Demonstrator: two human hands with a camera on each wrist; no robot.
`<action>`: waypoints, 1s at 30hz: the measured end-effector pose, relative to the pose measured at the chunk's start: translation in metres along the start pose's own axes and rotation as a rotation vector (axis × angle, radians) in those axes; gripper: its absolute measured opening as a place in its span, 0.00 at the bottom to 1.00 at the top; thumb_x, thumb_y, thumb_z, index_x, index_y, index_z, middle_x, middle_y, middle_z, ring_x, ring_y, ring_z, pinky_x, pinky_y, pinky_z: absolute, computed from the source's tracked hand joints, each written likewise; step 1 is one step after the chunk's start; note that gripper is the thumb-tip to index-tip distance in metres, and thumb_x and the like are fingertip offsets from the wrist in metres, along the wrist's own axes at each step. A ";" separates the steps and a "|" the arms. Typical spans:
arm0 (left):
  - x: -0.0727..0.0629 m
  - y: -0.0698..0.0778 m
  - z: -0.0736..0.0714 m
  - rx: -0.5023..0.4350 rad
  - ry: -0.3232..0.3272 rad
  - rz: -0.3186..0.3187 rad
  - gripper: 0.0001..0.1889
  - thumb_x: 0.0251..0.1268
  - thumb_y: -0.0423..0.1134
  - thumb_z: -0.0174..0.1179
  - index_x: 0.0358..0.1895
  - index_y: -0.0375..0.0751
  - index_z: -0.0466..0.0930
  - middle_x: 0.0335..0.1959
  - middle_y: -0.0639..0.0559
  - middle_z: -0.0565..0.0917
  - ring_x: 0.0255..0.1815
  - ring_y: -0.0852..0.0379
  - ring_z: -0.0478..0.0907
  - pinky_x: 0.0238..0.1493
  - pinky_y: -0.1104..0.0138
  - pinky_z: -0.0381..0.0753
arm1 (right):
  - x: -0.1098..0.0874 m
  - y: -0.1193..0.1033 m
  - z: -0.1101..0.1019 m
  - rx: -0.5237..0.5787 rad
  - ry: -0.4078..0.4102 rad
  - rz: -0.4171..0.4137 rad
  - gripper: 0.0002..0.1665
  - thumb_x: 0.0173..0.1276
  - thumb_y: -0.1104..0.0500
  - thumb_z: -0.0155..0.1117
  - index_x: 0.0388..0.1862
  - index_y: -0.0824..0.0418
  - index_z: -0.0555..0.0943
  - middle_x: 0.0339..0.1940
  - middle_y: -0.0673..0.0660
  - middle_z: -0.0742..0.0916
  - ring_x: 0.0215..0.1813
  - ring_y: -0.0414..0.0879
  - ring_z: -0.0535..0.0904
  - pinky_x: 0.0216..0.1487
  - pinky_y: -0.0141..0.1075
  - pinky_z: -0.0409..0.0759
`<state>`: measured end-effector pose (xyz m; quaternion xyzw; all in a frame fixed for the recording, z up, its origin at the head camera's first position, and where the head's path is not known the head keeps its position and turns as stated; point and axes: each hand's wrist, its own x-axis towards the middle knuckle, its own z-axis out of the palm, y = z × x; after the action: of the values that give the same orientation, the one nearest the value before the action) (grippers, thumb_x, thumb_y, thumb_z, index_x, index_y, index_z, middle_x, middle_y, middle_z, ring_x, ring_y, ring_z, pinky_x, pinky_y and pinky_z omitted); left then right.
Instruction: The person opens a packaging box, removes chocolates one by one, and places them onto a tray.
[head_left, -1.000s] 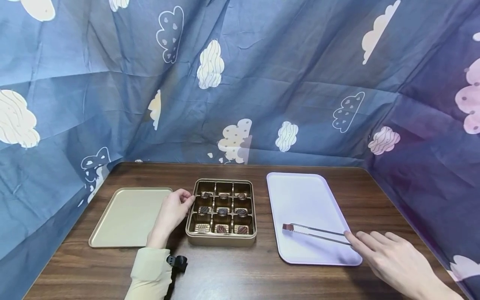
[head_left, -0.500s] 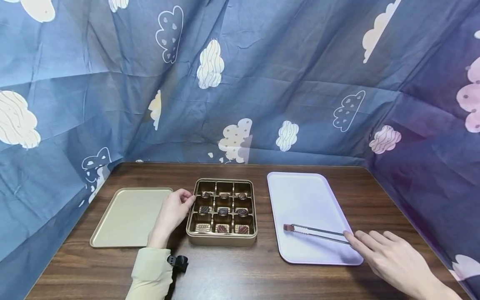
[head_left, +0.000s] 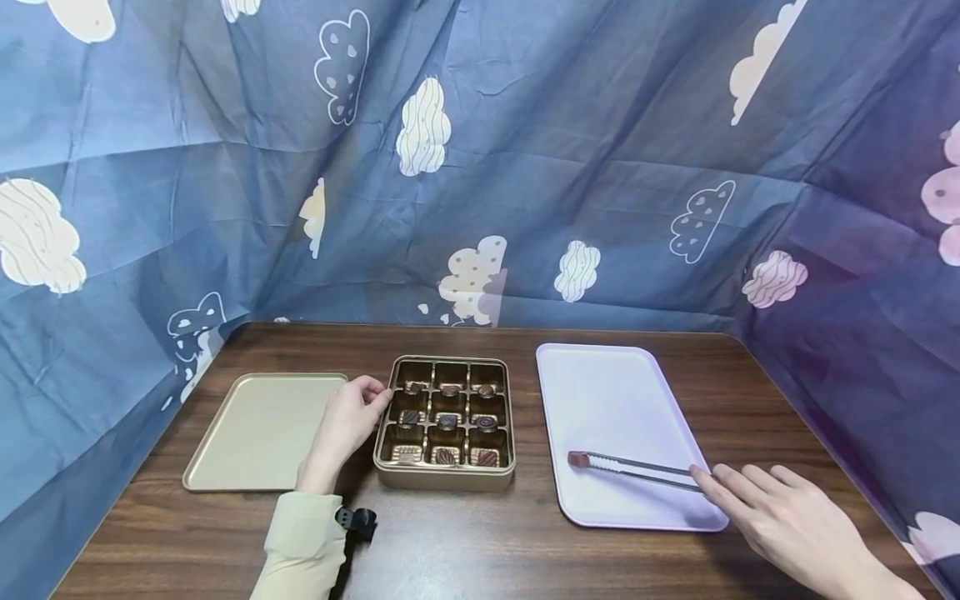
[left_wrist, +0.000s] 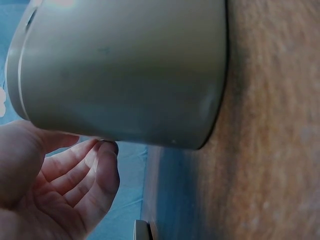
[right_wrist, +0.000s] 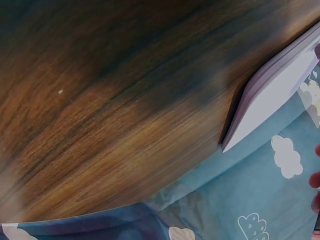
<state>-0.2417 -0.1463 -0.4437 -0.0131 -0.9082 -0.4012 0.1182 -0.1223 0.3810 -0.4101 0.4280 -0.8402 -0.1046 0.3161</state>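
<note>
A gold box [head_left: 444, 479] with a divided gold insert stands mid-table. Brown chocolates [head_left: 446, 422] sit in most compartments, while the front-left one shows its ribbed bottom. My left hand [head_left: 345, 425] holds the box at its left side; the left wrist view shows bent fingers [left_wrist: 102, 175] against the outer wall. My right hand [head_left: 780, 517] grips slim metal tongs [head_left: 645, 471] by their rear end. Between the tongs' tips is a reddish-brown chocolate [head_left: 578, 459], at the front-left part of the lilac tray [head_left: 615, 392]. Whether it touches the tray I cannot tell.
To the left of the box lies a flat gold tray or lid [head_left: 262, 425], partly behind my left forearm. A wooden table [head_left: 450, 542] carries everything. Blue cloth [head_left: 525, 167] with cloud prints hangs at the back and sides.
The tongs have turned slightly, and their two arms look closer together around the chocolate. My left hand and the box stay in place; the view shifts a little.
</note>
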 end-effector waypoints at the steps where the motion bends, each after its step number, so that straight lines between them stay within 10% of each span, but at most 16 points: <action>1: 0.000 0.000 0.000 -0.001 -0.001 -0.002 0.07 0.64 0.39 0.63 0.34 0.38 0.82 0.24 0.54 0.81 0.28 0.55 0.76 0.39 0.59 0.74 | 0.000 0.000 0.000 0.003 0.003 -0.001 0.28 0.78 0.57 0.31 0.55 0.63 0.80 0.37 0.54 0.84 0.30 0.50 0.74 0.24 0.40 0.68; 17: -0.001 0.001 -0.002 0.005 -0.005 -0.005 0.07 0.65 0.39 0.63 0.34 0.38 0.82 0.23 0.54 0.81 0.28 0.55 0.76 0.40 0.58 0.74 | 0.002 0.001 -0.011 0.033 -0.027 0.017 0.31 0.82 0.47 0.31 0.60 0.64 0.78 0.40 0.54 0.82 0.32 0.48 0.74 0.29 0.42 0.69; 30: 0.000 0.001 -0.002 0.006 -0.004 0.000 0.07 0.65 0.39 0.63 0.34 0.38 0.81 0.23 0.54 0.81 0.28 0.55 0.76 0.39 0.58 0.74 | 0.068 0.002 -0.020 0.042 0.164 -0.029 0.26 0.80 0.48 0.40 0.58 0.61 0.80 0.41 0.55 0.85 0.32 0.52 0.76 0.31 0.45 0.66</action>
<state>-0.2410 -0.1468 -0.4414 -0.0134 -0.9097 -0.3983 0.1166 -0.1402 0.3306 -0.3638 0.4537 -0.8072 -0.0558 0.3734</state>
